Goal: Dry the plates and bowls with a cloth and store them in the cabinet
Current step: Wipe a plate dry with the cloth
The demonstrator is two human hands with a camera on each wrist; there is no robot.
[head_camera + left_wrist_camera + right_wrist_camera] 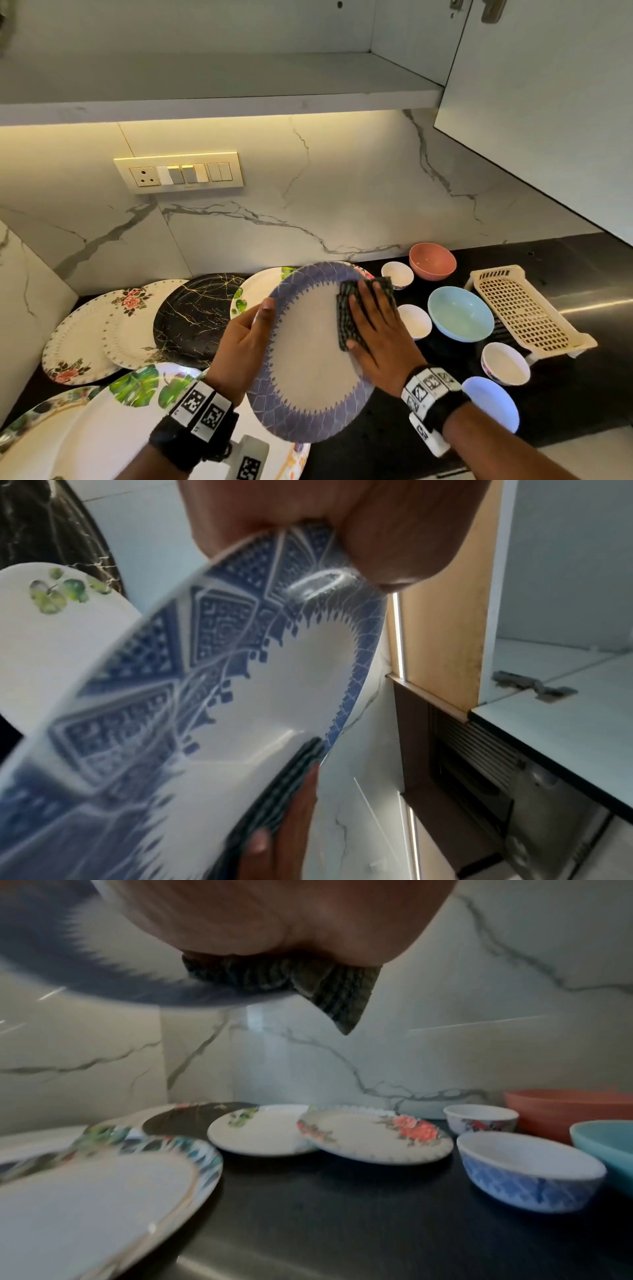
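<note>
One plate in hand: the blue-rimmed plate (310,353) was held tilted above the counter (376,428), near the person, with the other plates spread to the left and far side and the bowls to the right.
Plate, how it would handle: it looked stiff, smooth and glossy, so probably slippery if wet and likely to chip or break if dropped; it seemed light enough for one hand.
Plate, where to hold: the rim seemed the best place, thumb on the face and fingers behind, leaving the middle free for wiping.
Left hand (246,342): it gripped the plate's left rim, thumb lying over the blue border; the left wrist view showed thumb and fingers pinching the edge.
Right hand (376,329): fingers lay nearly straight and spread, pressing the cloth (349,308) flat on the right of the plate's face.
Cloth: dark, ribbed, soft and folded; one corner hung past the plate's far edge in the right wrist view.
Cabinet (222,75): it stood open overhead, its shelf bare where visible.
Task so far: by my judgement, drying was under way and nothing was stored yet.
</note>
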